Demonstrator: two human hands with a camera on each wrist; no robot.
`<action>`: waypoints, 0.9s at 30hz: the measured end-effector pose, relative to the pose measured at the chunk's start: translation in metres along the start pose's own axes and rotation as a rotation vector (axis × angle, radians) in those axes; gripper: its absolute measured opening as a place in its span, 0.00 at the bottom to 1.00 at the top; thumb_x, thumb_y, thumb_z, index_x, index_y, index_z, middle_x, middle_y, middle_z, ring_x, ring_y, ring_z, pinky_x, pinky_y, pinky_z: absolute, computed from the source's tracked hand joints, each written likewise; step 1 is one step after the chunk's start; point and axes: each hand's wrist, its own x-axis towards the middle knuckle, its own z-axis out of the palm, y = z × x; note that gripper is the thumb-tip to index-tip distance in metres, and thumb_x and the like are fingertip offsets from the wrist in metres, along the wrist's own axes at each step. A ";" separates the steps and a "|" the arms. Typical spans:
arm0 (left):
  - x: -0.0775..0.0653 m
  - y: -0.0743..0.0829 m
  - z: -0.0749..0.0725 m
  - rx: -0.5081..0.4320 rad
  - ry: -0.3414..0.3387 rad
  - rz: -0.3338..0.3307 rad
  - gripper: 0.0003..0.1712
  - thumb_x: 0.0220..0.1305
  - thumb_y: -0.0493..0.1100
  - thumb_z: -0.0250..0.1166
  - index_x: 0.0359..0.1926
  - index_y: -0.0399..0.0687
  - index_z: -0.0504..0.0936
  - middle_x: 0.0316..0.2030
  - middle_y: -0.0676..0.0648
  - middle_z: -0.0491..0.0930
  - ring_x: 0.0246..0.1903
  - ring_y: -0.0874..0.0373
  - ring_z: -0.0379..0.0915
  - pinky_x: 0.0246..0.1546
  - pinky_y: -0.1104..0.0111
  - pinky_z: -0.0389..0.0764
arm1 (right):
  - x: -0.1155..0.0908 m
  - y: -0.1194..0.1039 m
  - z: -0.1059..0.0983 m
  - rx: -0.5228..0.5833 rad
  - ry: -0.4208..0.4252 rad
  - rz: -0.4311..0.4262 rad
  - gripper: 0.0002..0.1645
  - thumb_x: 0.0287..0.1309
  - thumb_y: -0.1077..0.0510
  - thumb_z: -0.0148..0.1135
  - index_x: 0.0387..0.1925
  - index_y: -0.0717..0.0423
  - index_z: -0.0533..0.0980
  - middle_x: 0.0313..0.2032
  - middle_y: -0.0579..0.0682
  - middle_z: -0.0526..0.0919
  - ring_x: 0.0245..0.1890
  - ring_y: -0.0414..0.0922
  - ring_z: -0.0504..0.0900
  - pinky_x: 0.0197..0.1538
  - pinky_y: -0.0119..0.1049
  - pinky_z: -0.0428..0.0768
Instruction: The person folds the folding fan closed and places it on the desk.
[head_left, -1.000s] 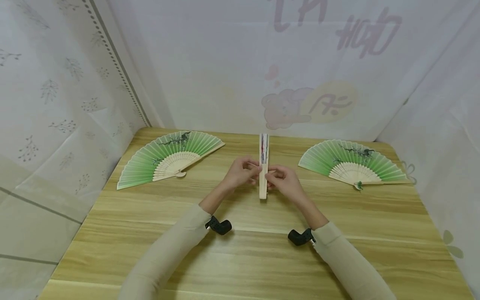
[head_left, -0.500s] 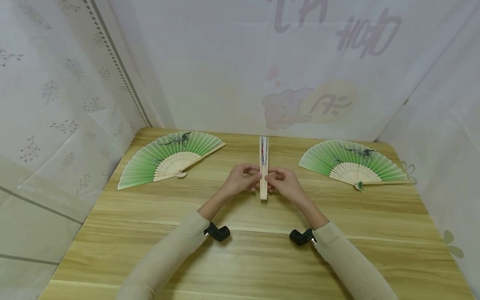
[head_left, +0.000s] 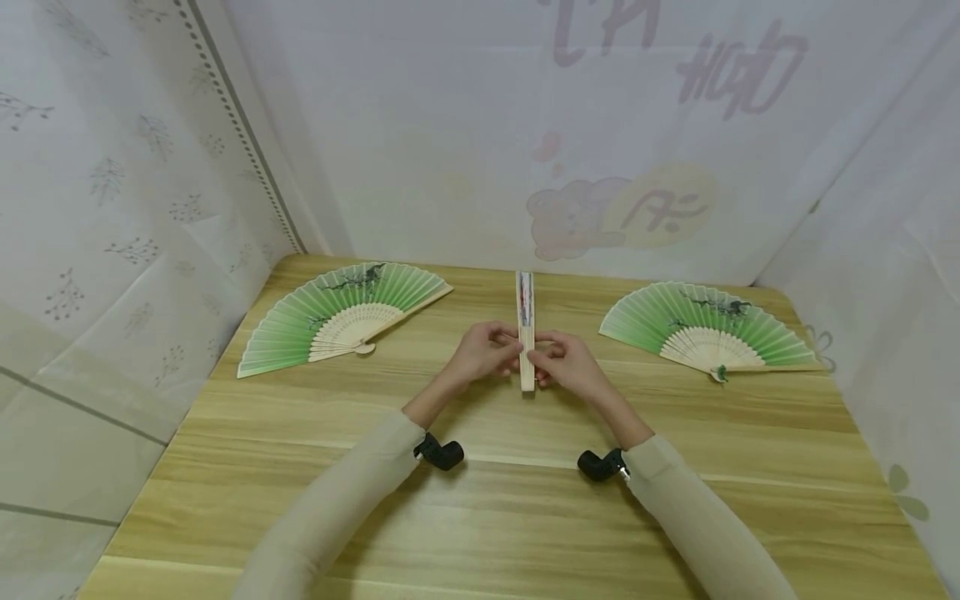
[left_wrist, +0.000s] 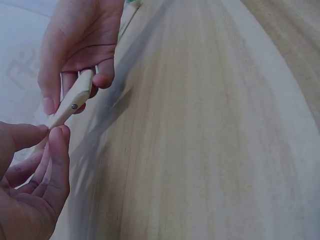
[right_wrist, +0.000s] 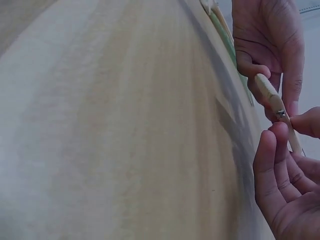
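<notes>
Between both hands is a folded hand fan (head_left: 527, 333), with pale wooden ribs and a printed strip of white, red and blue toward its far end. My left hand (head_left: 480, 352) pinches its left side with thumb and fingertips. On the opposite side my right hand (head_left: 572, 363) pinches it the same way. Both wrist views show the fan's wooden pivot end with a small metal rivet; in the left wrist view the fan (left_wrist: 75, 100) points up between the two hands, and in the right wrist view the fan (right_wrist: 274, 100) slants between them.
An open green fan (head_left: 352, 321) with a dark branch print lies at the left of the wooden table (head_left: 480, 533). A matching open green fan (head_left: 708, 329) with a green tassel lies at the right. A pale printed cloth (head_left: 420, 150) hangs behind the table.
The left hand has shifted slightly down along the folded fan, then a little up again. The folded fan stays between both hands, and the green fans have not moved.
</notes>
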 end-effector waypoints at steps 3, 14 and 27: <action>0.002 0.000 -0.001 -0.002 0.010 -0.013 0.16 0.69 0.34 0.67 0.55 0.32 0.79 0.42 0.41 0.84 0.30 0.51 0.84 0.28 0.66 0.86 | 0.003 -0.001 0.000 -0.005 -0.006 0.020 0.25 0.69 0.64 0.64 0.64 0.68 0.72 0.27 0.59 0.83 0.24 0.47 0.81 0.29 0.39 0.86; -0.001 -0.002 -0.008 0.000 0.025 -0.023 0.14 0.70 0.33 0.66 0.53 0.31 0.79 0.41 0.39 0.84 0.34 0.47 0.85 0.29 0.63 0.87 | 0.000 -0.003 -0.012 -0.090 0.008 0.068 0.26 0.70 0.61 0.63 0.63 0.72 0.71 0.28 0.64 0.83 0.21 0.46 0.81 0.26 0.39 0.85; 0.004 0.003 -0.007 -0.042 -0.096 0.019 0.22 0.68 0.35 0.69 0.59 0.32 0.77 0.43 0.39 0.83 0.38 0.50 0.85 0.36 0.55 0.87 | -0.012 0.009 -0.038 0.153 -0.006 0.064 0.29 0.72 0.59 0.62 0.67 0.70 0.68 0.47 0.73 0.80 0.37 0.54 0.87 0.40 0.48 0.87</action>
